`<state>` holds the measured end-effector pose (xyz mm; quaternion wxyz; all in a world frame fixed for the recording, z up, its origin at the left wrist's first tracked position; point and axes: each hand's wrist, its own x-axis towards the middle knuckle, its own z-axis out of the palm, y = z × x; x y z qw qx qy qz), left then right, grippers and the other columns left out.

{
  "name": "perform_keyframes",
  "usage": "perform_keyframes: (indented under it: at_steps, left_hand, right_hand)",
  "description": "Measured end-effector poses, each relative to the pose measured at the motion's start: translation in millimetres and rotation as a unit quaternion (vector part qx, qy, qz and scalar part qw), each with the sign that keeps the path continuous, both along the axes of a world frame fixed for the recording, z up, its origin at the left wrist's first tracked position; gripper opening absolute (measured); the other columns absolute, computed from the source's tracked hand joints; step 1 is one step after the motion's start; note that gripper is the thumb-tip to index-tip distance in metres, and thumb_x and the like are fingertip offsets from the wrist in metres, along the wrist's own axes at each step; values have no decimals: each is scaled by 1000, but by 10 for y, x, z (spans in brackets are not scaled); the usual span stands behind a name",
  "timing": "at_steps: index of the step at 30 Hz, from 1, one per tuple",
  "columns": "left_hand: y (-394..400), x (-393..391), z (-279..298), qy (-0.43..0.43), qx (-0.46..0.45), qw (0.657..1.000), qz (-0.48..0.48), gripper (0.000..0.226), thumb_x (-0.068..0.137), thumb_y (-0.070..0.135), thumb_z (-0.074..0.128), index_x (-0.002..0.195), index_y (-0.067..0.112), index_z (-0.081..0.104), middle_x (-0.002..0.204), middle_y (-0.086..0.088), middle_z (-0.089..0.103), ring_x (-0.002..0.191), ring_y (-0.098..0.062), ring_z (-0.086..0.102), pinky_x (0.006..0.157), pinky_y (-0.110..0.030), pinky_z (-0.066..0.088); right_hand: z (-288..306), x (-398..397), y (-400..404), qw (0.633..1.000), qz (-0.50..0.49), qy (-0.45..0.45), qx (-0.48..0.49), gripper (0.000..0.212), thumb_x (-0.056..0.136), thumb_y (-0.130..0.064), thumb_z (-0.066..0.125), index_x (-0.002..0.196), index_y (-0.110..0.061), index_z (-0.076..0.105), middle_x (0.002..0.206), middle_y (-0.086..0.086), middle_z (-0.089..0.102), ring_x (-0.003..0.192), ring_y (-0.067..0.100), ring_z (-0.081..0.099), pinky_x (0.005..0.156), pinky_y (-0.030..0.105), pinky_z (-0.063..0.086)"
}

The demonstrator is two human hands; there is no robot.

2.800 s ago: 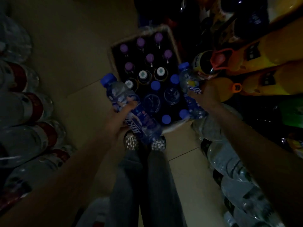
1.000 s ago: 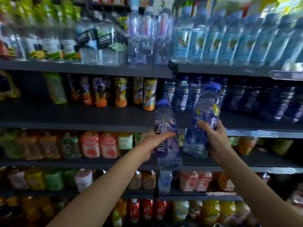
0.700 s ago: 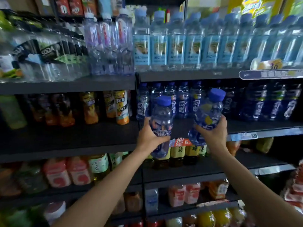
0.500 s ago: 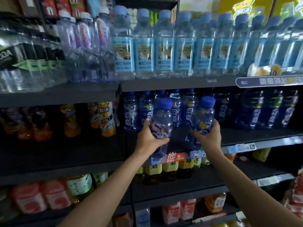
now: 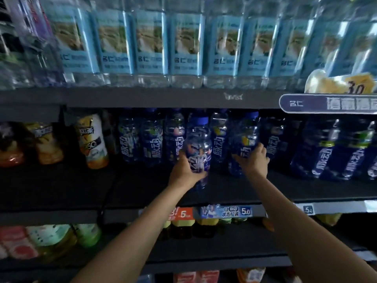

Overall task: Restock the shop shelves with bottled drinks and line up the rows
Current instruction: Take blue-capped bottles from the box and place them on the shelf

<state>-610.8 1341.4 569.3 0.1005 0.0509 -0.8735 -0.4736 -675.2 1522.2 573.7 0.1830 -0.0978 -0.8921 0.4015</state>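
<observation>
My left hand (image 5: 186,173) grips a clear bottle with a blue cap and blue label (image 5: 199,146), held upright over the middle shelf (image 5: 61,184). My right hand (image 5: 255,160) grips a second blue-capped bottle (image 5: 243,139), which stands further in on the same shelf. Both bottles are in front of a row of like blue-labelled bottles (image 5: 151,139) at the back of that shelf.
The shelf above holds a tight row of water bottles with light-blue labels (image 5: 183,43). Yellow and orange drink bottles (image 5: 91,139) stand at the left of the middle shelf. More blue bottles (image 5: 336,152) fill its right end. Price tags (image 5: 224,211) line the shelf edge.
Both hands have pushed forward with their bottles, from in front of the shelf edge to over the middle shelf. The view has moved closer to the shelves.
</observation>
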Motion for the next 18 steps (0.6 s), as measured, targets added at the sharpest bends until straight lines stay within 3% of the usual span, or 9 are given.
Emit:
perform_keyframes:
  at_steps: [3,6,11,14,18]
  left_hand:
    - [187,-116,-19,-11,-80,996,28,85,72,34,77,135,14,24,126,-7,53,114,-26,53,87,-29,44]
    - [442,-229,-35,-22,-111,993,46,100,69,41,78,141,8,17,130,-11,51,118,-30,48,97,-36,43]
    - [1076,-420,-50,6,-149,983,109,103,73,42,74,144,4,9,143,-19,31,130,-36,32,103,-40,33]
    - [1308,-554,-39,4,-139,982,128,100,73,43,73,143,6,11,139,-19,34,129,-36,32,100,-42,35]
    - [1386,-594,-38,-11,-127,977,171,90,77,40,71,141,9,16,137,-19,38,126,-35,37,93,-43,40]
  right_hand:
    - [50,-178,180,998,32,-33,-47,83,79,-28,72,142,-8,22,143,21,26,128,43,33,101,47,34]
    - [-12,-181,367,994,53,-54,-82,72,79,-18,72,135,1,30,140,24,29,123,41,39,97,40,37]
    - [-156,0,591,993,120,-9,-19,35,84,-16,65,109,6,55,116,24,56,115,36,45,89,35,36]
    - [-172,96,705,990,136,20,-24,22,86,-10,60,103,3,59,112,20,59,109,33,52,89,36,41]
    - [-155,205,822,989,142,32,-15,20,85,-8,59,104,-3,60,109,13,61,102,27,57,80,29,42]
